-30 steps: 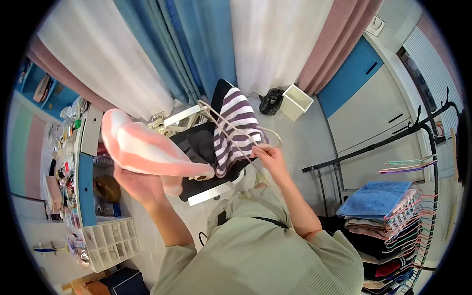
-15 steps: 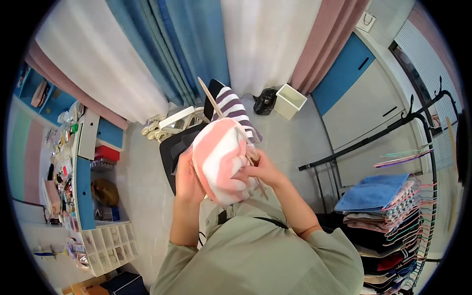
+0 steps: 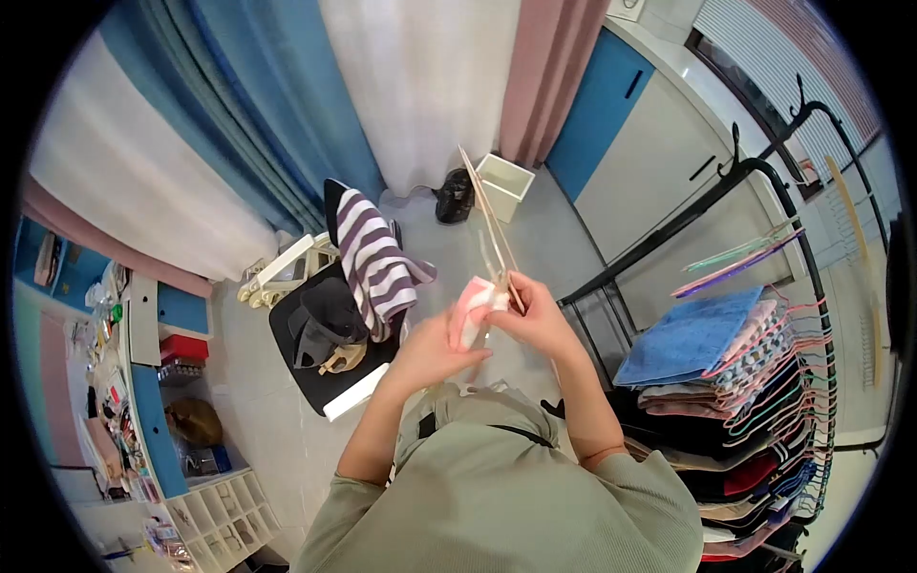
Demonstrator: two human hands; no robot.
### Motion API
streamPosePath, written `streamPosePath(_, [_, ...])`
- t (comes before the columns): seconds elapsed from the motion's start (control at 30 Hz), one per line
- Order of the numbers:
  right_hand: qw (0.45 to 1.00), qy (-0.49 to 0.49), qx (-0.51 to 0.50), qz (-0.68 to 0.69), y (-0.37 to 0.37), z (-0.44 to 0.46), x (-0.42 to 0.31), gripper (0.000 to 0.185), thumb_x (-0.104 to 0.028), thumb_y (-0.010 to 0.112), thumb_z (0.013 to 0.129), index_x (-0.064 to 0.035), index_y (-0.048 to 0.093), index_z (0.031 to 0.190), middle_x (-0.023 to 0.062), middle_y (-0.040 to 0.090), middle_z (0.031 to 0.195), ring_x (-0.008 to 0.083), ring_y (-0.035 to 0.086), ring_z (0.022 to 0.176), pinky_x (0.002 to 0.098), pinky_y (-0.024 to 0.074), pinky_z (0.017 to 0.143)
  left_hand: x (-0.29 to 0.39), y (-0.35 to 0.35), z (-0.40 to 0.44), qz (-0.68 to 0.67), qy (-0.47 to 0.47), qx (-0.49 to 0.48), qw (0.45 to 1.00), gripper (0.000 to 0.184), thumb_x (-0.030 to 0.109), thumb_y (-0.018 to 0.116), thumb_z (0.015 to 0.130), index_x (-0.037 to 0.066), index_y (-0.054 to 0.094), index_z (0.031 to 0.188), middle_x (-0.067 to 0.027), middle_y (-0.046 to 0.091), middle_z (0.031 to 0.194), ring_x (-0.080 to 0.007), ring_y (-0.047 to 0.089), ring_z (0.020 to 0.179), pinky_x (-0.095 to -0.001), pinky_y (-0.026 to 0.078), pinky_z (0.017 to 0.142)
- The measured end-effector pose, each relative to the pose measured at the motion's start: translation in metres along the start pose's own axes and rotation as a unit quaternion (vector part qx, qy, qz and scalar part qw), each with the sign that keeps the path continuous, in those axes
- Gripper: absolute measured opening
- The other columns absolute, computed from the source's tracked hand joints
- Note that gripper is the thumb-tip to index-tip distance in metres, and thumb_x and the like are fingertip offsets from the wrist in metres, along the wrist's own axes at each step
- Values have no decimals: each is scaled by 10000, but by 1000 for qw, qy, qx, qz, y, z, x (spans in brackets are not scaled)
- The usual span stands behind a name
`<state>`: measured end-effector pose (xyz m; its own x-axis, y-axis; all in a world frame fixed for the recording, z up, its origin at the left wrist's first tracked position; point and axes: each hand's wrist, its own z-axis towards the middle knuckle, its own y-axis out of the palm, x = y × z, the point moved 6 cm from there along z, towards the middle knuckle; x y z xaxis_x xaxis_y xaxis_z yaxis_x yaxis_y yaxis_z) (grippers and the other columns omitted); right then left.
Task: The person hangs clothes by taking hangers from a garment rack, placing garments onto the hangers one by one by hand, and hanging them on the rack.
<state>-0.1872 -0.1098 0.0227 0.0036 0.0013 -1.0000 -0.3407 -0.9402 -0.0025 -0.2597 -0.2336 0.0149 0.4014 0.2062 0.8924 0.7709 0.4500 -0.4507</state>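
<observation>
A pink and white striped cloth (image 3: 470, 313), bunched up small, is between my two hands in front of my body. My left hand (image 3: 428, 350) is wrapped round its left side. My right hand (image 3: 537, 315) pinches a thin beige hanger (image 3: 492, 215) at the cloth's right edge; the hanger points up and away from me. Part of the cloth is hidden by my fingers. Behind my left hand, a purple and white striped cloth (image 3: 374, 256) is draped over a black chair (image 3: 315, 384), with dark caps (image 3: 330, 323) on the seat.
A clothes rack (image 3: 669, 233) with hanging garments and a blue folded cloth (image 3: 683, 336) stands at the right. A white bin (image 3: 502, 181) and black bag (image 3: 455, 197) are by the curtains. At left are a cluttered desk (image 3: 145, 320) and a compartment shelf (image 3: 224, 520).
The pink and white cloth went from spread out to bunched between my hands. My hands moved closer together, and the view turned to the right.
</observation>
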Motion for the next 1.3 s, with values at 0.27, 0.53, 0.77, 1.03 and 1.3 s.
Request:
streamPosePath(0.27, [995,-23,83,45,-71,-43,-6,125,-118,540,859,2,575,856,-43,452,711,20,338,588,198,268,506,-9,72,26,-236,-203,-37,950,413,302,486,841,3,527,1123,-82,575,989,-181,555,855,-307,431,787])
streamPosePath(0.53, [949,-187,185,-171,-121,-81,-5,224,-195,544,842,-5,645,777,48,502,536,121,466,474,246,340,450,-13,116,43,-483,-193,-50,852,496,340,440,885,20,415,1264,-109,503,1202,-205,478,1114,-320,364,951])
streamPosePath(0.77, [911,-272,141,-277,-129,-99,4,238,-231,618,765,-23,627,651,110,578,578,247,585,526,310,435,474,34,127,66,-722,-114,-66,679,472,324,431,893,57,392,1280,-121,489,1241,-264,484,1135,-394,384,974])
streamPosePath(1.03, [919,-228,109,-304,-138,-115,8,304,-197,573,793,-11,563,552,134,535,540,303,528,481,363,391,438,66,89,107,-762,107,78,634,475,407,390,905,67,428,1234,-110,489,1232,-256,468,1149,-396,364,993])
streamPosePath(1.3, [931,-113,155,-310,-145,-119,7,314,-176,501,856,35,550,629,163,504,539,298,521,479,336,386,467,-74,163,137,-329,-64,156,929,480,272,605,820,6,410,1170,-68,509,1016,-185,527,964,-365,435,842])
